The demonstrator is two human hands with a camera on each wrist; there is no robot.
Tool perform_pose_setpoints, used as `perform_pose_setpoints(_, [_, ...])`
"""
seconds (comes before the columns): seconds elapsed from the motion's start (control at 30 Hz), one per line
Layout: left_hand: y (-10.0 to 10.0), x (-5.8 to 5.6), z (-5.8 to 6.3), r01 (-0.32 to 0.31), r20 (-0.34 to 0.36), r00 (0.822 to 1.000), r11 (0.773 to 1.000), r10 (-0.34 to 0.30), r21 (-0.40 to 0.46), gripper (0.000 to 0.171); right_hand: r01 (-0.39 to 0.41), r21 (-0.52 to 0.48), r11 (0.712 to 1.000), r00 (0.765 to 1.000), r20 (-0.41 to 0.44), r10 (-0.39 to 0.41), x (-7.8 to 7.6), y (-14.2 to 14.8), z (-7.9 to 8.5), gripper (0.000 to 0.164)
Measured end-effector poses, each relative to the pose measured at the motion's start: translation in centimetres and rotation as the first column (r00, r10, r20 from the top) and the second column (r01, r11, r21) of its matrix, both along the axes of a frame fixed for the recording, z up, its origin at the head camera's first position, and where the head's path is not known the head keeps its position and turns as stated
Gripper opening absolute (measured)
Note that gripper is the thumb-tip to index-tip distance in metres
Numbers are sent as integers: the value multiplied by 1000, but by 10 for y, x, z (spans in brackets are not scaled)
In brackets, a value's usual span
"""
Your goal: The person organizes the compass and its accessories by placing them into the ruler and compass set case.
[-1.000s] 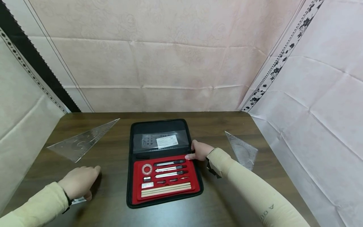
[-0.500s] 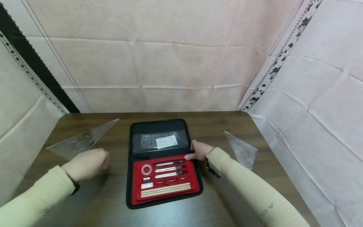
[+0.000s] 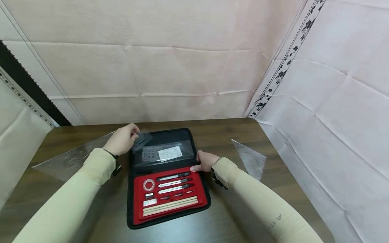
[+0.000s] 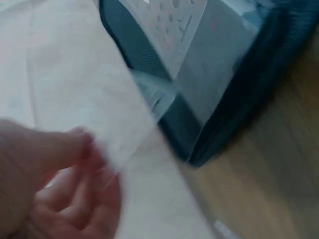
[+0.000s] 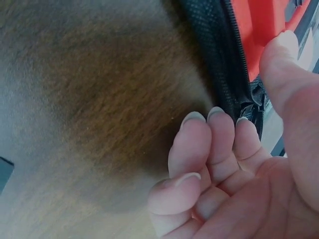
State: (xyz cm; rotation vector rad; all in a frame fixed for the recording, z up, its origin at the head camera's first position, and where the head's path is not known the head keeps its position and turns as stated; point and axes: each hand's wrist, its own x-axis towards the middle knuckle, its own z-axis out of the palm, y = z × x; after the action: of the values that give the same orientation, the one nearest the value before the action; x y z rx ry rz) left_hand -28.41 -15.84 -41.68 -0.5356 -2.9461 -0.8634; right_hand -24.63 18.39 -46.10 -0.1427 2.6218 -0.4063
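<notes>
My left hand (image 3: 121,139) pinches a clear plastic piece with slots (image 3: 142,140) between thumb and fingers, over the upper left corner of an open black zip case (image 3: 183,136). In the left wrist view the transparent sheet (image 4: 134,134) extends from the fingertips towards the case's lid. My right hand (image 3: 206,161) grips the case's right edge near the fold, its thumb (image 5: 281,55) on the red tray (image 5: 251,25) and the other fingers curled beside the zip. The tray holds compass-like metal tools, pale pencils, an eraser, a sharpener and a ring-shaped piece.
A large clear set square (image 3: 65,167) lies on the wooden table (image 3: 234,212) at left, partly behind the left arm. A smaller clear set square (image 3: 250,160) lies at right. A hole-punched template (image 3: 149,154) and white label (image 3: 170,154) sit in the lid's pocket. Cloth hangs behind.
My left hand has moved up and right from the table's left side to the lid, carrying the clear plastic piece. The right hand stays on the case. The head view has shifted slightly.
</notes>
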Motion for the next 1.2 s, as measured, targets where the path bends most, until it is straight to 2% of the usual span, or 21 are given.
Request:
perform_pose_setpoints(0.1, [5, -13, -7, -72, -2, 997, 992, 73, 106, 14, -3, -10, 1000, 1000, 3, 3, -1, -3, -1, 53])
perform_pose_setpoints(0.23, [11, -26, -13, -145, 46, 989, 961, 138, 237, 15, 10, -19, 1000, 1000, 10, -9, -2, -4, 0, 52])
perform_pose_setpoints(0.33, [13, -33, -17, -186, 81, 982, 938, 170, 292, 16, 11, -16, 1000, 1000, 19, -11, -2, -4, 0, 52])
perform_pose_setpoints(0.4, [15, -36, -21, -193, 95, 980, 932, 172, 306, 17, 12, -15, 1000, 1000, 22, -12, -2, -4, 0, 52])
perform_pose_setpoints(0.57, [22, -39, -27, -207, 120, 976, 944, 181, 258, 22, 16, -22, 1000, 999, 28, -15, -2, -5, 1, 52])
perform_pose_setpoints(0.7, [28, -40, -32, -176, 115, 981, 961, 154, 214, 23, 19, -25, 1000, 999, 33, -18, -2, -4, 1, 53])
perform_pose_setpoints(0.83, [30, -40, -36, -146, 110, 986, 968, 126, 205, 22, 22, -28, 999, 999, 36, -21, -3, -3, 0, 53])
perform_pose_setpoints(1.07, [32, -36, -34, -106, 105, 990, 984, 91, 143, 26, 17, -26, 1000, 999, 29, -16, -3, -1, -1, 52])
perform_pose_setpoints(1.2, [33, -33, -31, -86, 145, 987, 993, 73, 86, 32, 22, -22, 1000, 999, 29, -22, -3, 0, -1, 52])
